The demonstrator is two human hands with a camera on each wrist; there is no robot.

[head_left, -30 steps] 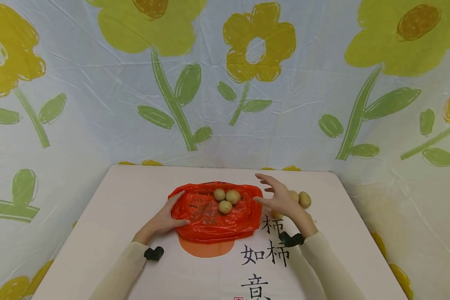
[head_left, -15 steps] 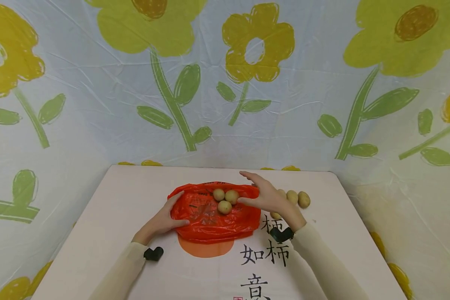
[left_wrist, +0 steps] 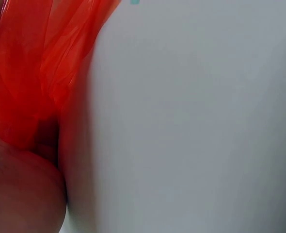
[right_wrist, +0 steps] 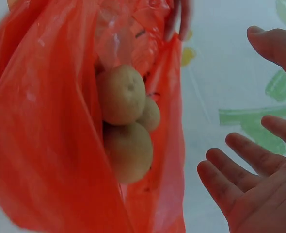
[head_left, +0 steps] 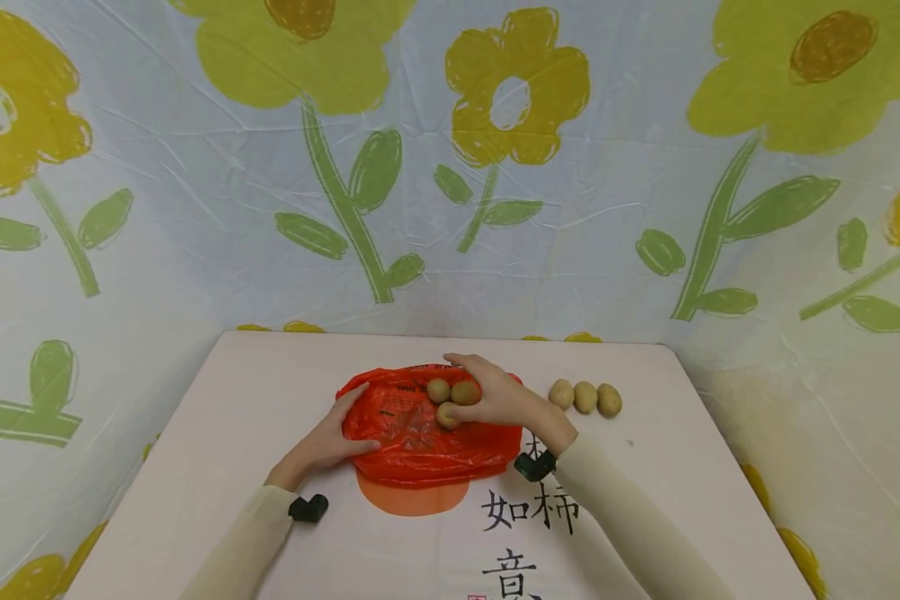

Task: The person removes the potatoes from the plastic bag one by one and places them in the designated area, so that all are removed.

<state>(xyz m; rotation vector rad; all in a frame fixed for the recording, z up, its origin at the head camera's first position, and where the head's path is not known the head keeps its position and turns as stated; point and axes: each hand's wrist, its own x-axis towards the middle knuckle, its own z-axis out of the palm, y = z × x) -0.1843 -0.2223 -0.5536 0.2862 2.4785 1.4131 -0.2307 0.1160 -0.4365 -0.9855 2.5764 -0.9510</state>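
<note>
A red plastic bag (head_left: pixel 401 462) lies spread on the table, its mouth gaping. Three potatoes (head_left: pixel 438 390) sit together inside, also seen as potatoes (right_wrist: pixel 128 153) in the right wrist view. My left hand (head_left: pixel 330 433) holds the bag's left end, thumb along the front and fingers at the back; red film bunches by that hand (left_wrist: pixel 22 194) in the left wrist view. Above the bag's right part, my right hand (head_left: pixel 495 398) overlaps the potatoes in the head view. The right wrist view shows this hand (right_wrist: pixel 259 194) with fingers spread and holding nothing.
Three more potatoes (head_left: pixel 585 397) stand in a row on the table (head_left: pixel 667 467), right of the bag. Black written characters and an orange shape (head_left: pixel 412 497) mark the tabletop. A flower-printed sheet (head_left: pixel 570 275) rises behind and at the sides.
My right hand has moved left from the bag's right edge to over the potatoes. A potato seen earlier near the bag's right side is now hidden by that arm. The left hand stays put.
</note>
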